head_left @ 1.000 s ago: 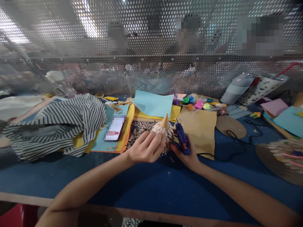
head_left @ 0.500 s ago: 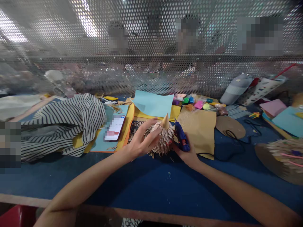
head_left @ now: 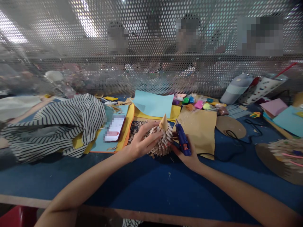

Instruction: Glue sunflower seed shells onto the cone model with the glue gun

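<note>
In the middle stands a cone-shaped craft piece, covered in overlapping pale scales that look like seed shells, with a bare tan tip tilted slightly. My left hand curls its fingers round the cone's left and upper side, its thumb hidden. A blue hot glue gun is in my right hand, nozzle pointing up and away beside the cone's right side. Some fingers of that hand reach towards the scales; whether they touch is unclear. Loose shells lie behind my left hand.
A phone lies on coloured paper at left, beside a striped cloth. Behind are blue paper and colourful clay packets. To the right are brown paper, a black cord, a bottle and another scaled piece.
My left fingers have settled lower against the cone, whose tip has shifted slightly left. The glue gun has moved slightly right and down.
</note>
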{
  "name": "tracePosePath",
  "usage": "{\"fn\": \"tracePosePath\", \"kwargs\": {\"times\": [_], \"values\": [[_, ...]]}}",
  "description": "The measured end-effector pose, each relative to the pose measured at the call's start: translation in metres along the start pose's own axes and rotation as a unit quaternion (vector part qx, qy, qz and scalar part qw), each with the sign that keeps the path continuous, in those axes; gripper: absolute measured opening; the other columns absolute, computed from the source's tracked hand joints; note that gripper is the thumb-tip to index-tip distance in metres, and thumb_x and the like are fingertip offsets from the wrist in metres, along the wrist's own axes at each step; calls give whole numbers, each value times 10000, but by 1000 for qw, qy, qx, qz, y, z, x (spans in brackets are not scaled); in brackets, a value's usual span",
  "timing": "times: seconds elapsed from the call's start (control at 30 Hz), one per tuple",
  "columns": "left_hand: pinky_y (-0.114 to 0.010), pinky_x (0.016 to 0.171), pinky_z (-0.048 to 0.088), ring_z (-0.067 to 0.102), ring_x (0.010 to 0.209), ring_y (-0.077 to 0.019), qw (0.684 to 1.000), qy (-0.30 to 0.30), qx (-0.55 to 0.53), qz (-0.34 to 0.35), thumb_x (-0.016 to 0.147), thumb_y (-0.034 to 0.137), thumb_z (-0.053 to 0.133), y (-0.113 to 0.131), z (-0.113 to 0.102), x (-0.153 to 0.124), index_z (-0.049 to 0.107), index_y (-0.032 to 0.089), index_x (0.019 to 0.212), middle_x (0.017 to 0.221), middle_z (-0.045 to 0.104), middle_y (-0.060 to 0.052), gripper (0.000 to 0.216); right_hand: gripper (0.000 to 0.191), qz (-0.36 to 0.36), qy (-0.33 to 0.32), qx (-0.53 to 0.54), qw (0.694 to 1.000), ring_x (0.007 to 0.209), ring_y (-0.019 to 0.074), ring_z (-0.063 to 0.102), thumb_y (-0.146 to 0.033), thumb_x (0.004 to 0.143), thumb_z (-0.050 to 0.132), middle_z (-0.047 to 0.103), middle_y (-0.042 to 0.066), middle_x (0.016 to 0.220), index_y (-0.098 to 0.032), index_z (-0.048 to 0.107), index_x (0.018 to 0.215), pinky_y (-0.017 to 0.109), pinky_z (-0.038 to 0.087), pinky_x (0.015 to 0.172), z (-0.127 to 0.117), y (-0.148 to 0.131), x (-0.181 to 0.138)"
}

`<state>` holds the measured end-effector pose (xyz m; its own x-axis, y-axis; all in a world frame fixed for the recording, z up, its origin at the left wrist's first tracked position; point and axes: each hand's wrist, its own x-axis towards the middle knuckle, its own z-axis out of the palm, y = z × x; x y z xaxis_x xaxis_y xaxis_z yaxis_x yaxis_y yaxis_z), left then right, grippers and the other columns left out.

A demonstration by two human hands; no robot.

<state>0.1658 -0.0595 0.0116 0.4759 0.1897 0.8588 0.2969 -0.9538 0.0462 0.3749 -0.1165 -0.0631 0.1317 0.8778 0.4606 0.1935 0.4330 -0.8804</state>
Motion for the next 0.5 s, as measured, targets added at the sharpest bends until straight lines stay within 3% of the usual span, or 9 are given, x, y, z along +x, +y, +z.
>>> {"fn": "tracePosePath", "kwargs": {"times": [0.17,0.5], "values": [[-372,986,586,543,1259,-216,1000,-5,1,24,902,74,578,-1,-2,0,602,173,1196,1353,502,-127,311,370,10,0,-4,1000,904,207,658,-305,778,756,669,43,995,-261,556,1087,370,557,833,0,-1,0],[-392,976,591,566,1238,-218,999,6,-10,34,913,79,577,0,-2,3,607,145,1176,1305,532,-138,273,337,15,-6,6,1000,904,203,658,-312,803,724,668,54,1040,-259,551,1088,385,561,834,-1,-4,-1]]}}
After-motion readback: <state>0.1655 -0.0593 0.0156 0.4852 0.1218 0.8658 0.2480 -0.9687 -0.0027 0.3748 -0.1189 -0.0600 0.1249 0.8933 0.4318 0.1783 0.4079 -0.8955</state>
